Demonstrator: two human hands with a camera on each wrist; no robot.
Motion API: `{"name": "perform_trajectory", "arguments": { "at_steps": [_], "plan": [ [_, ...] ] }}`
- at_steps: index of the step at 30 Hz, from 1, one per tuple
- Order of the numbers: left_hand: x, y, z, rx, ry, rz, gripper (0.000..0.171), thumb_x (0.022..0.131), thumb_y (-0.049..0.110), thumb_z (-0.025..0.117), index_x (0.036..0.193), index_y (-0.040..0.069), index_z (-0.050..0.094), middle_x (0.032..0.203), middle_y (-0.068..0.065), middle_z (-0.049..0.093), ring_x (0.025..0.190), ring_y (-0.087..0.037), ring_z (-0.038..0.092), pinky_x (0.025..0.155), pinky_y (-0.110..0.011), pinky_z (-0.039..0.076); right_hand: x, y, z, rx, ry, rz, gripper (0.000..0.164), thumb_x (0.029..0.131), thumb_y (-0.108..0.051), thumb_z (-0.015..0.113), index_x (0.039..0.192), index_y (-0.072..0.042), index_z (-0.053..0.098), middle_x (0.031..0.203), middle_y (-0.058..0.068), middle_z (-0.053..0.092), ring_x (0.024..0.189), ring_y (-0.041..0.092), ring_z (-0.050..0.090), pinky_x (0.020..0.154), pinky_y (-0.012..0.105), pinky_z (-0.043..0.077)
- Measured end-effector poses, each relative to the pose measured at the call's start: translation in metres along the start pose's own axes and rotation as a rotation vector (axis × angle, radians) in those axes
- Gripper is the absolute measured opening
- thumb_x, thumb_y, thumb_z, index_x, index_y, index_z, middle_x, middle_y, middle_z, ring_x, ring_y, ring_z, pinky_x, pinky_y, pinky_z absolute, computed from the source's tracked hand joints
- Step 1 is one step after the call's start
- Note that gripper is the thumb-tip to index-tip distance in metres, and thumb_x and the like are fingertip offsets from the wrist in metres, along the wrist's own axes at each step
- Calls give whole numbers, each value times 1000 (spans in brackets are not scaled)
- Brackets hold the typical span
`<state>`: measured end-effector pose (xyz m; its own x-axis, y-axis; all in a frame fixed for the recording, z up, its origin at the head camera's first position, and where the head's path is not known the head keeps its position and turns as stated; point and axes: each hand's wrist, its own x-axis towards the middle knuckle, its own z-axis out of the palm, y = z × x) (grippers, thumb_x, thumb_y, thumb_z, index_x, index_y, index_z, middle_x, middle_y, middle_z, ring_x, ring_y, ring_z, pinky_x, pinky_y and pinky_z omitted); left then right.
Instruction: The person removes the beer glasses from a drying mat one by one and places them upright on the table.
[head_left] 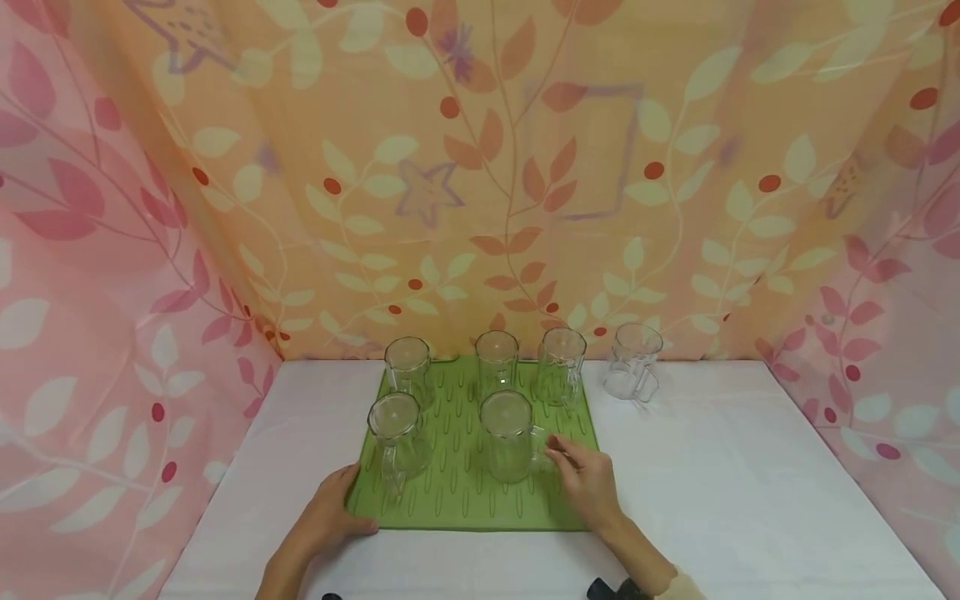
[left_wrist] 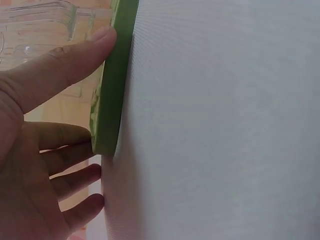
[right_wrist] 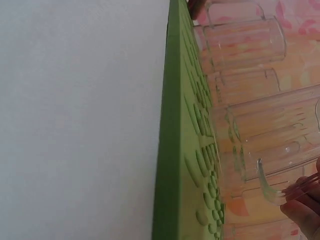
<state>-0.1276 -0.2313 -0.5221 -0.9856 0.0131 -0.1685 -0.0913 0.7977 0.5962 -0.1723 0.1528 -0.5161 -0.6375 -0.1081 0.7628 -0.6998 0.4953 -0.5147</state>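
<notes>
A green ridged mat lies on the white table with several clear glass mugs standing on it. Between thumb and fingers my right hand pinches the handle of the front middle glass mug, which is upright over the mat; the right wrist view shows this handle between the fingertips. My left hand touches the mat's front left corner. Its thumb lies along the front edge, and its spread fingers reach the left side. Beside it, at front left, stands another glass mug.
Toward the back of the mat are a left mug, a middle mug and a right mug. One more mug stands on the table, right of the mat. Patterned cloth hangs behind and at both sides.
</notes>
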Motion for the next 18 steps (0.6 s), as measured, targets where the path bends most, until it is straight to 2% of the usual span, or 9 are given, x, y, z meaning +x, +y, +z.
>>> {"name": "perform_trajectory", "arguments": {
  "at_steps": [8,14,18],
  "plan": [
    [-2,-2,-1,-24,-15,-9,109,60,29,91,145,-10,34,148,-32,37,137,-52,31,112,-65,29,9,-2,-8,11,20,9,24,73,13,75,96,7,73,86,14,76,73,24,74,64,12,56],
    [-2,-2,-2,-30,-11,23,108,60,26,92,144,-12,35,147,-32,39,137,-52,32,112,-64,30,16,-2,-14,9,18,31,22,76,12,73,98,9,73,87,16,75,75,27,74,67,10,55],
    [-1,-2,-3,-17,-15,28,108,60,26,92,144,-12,35,147,-32,39,137,-52,32,111,-65,30,21,-1,-18,15,36,24,24,74,13,74,98,9,73,87,16,75,74,29,74,67,11,56]
  ]
}}
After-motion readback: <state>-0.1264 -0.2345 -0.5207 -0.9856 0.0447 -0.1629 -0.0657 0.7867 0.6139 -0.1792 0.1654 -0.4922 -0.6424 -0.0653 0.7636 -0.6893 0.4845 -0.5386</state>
